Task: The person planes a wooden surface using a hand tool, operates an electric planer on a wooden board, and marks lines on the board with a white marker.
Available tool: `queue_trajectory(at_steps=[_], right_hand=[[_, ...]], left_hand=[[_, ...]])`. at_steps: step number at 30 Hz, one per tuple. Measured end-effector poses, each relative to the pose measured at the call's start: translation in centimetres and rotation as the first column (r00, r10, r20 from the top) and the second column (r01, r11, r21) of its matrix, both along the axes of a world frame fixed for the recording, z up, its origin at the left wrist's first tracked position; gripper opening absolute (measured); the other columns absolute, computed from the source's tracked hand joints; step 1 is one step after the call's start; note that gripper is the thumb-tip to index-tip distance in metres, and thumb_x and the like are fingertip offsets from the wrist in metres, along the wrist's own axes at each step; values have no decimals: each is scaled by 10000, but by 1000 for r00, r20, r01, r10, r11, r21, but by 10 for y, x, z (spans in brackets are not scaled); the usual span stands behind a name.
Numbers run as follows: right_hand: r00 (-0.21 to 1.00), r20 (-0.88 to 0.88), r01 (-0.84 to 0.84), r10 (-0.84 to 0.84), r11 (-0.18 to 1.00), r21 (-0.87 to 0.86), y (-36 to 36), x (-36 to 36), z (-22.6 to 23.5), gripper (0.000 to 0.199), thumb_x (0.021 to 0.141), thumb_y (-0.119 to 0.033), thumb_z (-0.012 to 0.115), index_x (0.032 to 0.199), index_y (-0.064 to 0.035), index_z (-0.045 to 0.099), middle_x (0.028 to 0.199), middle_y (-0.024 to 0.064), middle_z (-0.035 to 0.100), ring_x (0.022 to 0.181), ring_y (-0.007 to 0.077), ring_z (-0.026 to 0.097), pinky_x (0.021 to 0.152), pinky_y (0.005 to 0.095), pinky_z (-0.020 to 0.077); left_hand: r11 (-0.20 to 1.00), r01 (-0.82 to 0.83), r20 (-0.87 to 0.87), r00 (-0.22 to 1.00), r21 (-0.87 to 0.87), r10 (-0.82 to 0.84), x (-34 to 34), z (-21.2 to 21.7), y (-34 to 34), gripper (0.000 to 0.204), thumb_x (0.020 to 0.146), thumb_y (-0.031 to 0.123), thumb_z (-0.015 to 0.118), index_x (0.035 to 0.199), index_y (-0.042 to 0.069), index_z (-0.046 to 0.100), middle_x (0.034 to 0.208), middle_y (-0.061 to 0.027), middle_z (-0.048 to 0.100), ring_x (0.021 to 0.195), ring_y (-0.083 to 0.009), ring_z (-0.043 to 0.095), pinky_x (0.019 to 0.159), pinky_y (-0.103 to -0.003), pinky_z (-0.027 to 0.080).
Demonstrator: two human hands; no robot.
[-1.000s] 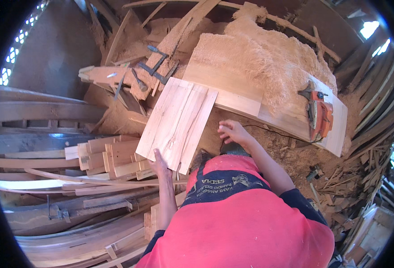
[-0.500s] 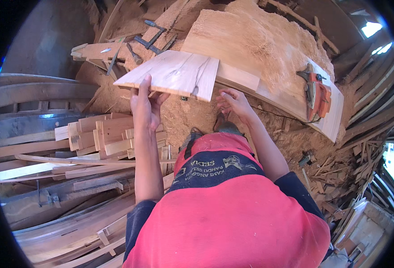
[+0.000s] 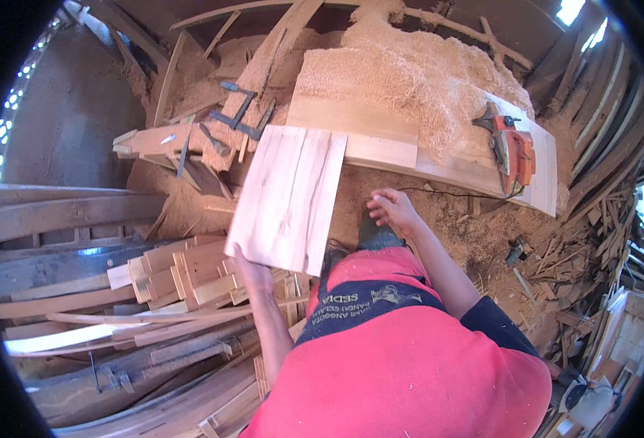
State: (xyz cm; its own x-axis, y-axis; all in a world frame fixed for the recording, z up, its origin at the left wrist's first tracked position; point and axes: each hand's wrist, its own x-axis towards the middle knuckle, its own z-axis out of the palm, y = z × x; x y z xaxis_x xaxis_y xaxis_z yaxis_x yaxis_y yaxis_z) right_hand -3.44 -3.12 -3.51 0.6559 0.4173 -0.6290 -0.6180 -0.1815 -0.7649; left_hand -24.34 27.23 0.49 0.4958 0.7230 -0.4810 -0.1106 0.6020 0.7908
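My left hand (image 3: 252,276) grips a pale wooden board (image 3: 285,197) by its near left corner; some of its fingers are hidden beneath it. Dark streaks of grain run along the board, and its far edge reaches the front of the workbench. My right hand (image 3: 395,210) hovers to the right of the board, apart from it, with loosely bent fingers and nothing held. An orange electric planer (image 3: 517,157) rests at the right end of the bench on a long, thick plank (image 3: 380,150).
Wood shavings (image 3: 402,80) are heaped over the bench. A bar clamp (image 3: 238,113) and a wooden-handled tool (image 3: 214,140) lie at its left. Stacked timber offcuts (image 3: 190,274) fill the left side, and scrap wood (image 3: 584,248) is piled at the right. The planer's cord hangs below the bench.
The board has come nearer my body and turned, so its broad face shows more fully. My left hand has moved down with it. My right hand has shifted slightly lower and to the right.
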Motion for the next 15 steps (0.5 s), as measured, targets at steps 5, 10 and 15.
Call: queue_trajectory(at_steps=[5, 10, 15], right_hand=[[1000, -2, -4, 4, 998, -66, -7, 17, 11, 321, 1023, -269, 597, 1256, -48, 590, 1030, 84, 700, 816, 155, 688, 632, 306, 574], [999, 35, -8, 10, 998, -59, 4, 65, 5, 285, 1028, -263, 591, 1233, -66, 599, 1020, 62, 705, 823, 143, 694, 635, 299, 569], [982, 186, 37, -25, 998, -59, 9, 135, -1, 260, 1034, -225, 570, 1230, -58, 604, 1009, 66, 705, 833, 138, 691, 631, 281, 564]], left_hand=[[995, -97, -169, 981, -2, 95, 8, -124, -27, 545, 1016, 126, 571, 1478, 98, 283, 1460, -176, 447, 1299, -338, 516, 1050, -577, 469], [978, -67, -239, 971, -197, 19, 106, -127, -45, 570, 1002, 89, 581, 1471, 104, 257, 1423, -173, 463, 1267, -335, 537, 979, -589, 518], [978, -33, -218, 976, -207, -13, 194, -128, -42, 603, 1010, 105, 580, 1491, 166, 222, 1471, -159, 413, 1277, -334, 532, 951, -658, 494]])
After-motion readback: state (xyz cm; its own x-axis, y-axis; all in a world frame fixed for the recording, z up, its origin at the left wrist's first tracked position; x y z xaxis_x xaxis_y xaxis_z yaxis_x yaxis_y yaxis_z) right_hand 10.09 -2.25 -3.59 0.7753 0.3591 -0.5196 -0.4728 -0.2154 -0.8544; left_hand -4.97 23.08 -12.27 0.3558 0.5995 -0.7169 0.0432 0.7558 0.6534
